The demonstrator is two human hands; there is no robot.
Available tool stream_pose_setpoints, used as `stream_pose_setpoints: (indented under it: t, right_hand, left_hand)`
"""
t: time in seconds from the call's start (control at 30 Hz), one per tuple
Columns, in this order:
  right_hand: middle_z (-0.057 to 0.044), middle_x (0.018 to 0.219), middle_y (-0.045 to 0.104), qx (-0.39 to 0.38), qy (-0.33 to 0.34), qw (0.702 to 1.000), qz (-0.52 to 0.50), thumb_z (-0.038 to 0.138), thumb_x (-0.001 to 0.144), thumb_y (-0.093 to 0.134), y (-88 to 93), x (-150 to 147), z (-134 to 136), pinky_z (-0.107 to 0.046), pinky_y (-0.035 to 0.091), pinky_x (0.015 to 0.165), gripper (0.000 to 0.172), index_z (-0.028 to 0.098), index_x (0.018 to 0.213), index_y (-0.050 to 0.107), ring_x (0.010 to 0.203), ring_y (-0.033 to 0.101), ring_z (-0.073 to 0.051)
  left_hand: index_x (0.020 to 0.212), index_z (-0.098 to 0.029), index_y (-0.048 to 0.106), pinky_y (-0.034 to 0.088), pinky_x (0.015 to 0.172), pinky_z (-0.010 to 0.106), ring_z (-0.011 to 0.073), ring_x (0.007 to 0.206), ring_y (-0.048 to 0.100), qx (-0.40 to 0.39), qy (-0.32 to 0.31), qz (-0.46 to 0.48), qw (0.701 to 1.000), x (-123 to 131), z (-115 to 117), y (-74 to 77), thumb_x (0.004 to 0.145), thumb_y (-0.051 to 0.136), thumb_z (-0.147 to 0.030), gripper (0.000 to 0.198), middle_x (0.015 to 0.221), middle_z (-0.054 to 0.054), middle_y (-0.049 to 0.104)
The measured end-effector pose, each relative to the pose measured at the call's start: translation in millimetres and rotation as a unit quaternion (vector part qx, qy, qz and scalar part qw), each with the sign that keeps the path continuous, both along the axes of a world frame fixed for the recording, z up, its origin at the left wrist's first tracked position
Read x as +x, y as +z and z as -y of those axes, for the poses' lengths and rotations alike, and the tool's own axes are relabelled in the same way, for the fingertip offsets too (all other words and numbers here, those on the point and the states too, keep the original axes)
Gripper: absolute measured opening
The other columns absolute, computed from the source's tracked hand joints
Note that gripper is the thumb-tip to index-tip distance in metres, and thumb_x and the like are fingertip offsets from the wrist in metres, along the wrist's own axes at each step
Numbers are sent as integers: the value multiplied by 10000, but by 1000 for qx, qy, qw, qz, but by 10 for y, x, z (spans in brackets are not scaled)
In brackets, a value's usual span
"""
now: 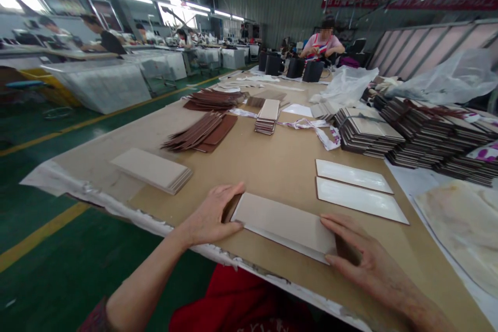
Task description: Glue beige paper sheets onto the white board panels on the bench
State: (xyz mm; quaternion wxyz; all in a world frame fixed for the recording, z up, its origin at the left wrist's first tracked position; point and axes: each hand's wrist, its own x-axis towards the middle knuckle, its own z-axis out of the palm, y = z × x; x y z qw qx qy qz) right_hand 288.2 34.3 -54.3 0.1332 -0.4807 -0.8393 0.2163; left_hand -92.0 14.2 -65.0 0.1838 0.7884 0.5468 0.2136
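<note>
Spanning a flat beige rectangular panel point(286, 223) between them, both bare hands work at the near edge of a broad table covered in tan sheeting point(272, 166). Left hand point(212, 216): partly spread, thumb at the near corner of the panel's left end, fingers at the far corner, holding that end between them. Right hand point(368, 251): likewise curved around the right end, thumb on the near corner, fingertips on the far edge. Whether the panel rests fully on the table or is slightly raised, cannot tell.

Just beyond the right hand lie two glossy white rectangular panels with dark edges, the farther point(354, 175) and the nearer point(361, 201) side by side, a narrow gap between. Left of the left hand, apart from it: a low stack of beige rectangular panels point(150, 168). Beyond that, a fanned pile of thin brown pieces point(194, 134); a second brown pile point(212, 98) sits behind it. Near the table's middle stands a small, narrow stack of pale-topped panels point(267, 114). To its right, a white-and-purple patterned fabric strip point(329, 137) trails toward a tied bundle of pale-topped, dark-edged panels point(368, 129). Far end: a co-worker in a pink top point(324, 46), behind upright black objects point(273, 65).
</note>
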Motion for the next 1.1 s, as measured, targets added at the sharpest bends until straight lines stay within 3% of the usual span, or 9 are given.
stream_pose_setpoints:
  t: [0.83,1.1]
  right_hand:
    - [-95,1450,490,10,22,999,21,355,839,614,-145,-32,-38,-513,351,1133,553,234,1375,555,1341,442,-298]
    - [-112,1461,475,3,29,999,30,384,845,624,-164,-17,-50,-529,346,1133,569,204,1380,552,1344,432,-310]
  left_hand:
    - [1426,-221,408,307,1128,477,277,1312,418,30,-25,-1,999,-33,-35,-55,825,637,-340,654,1401,97,515]
    - [1335,-251,527,317,1124,470,266,1308,427,41,-33,-27,998,-22,-46,-66,818,652,-323,537,1398,67,532]
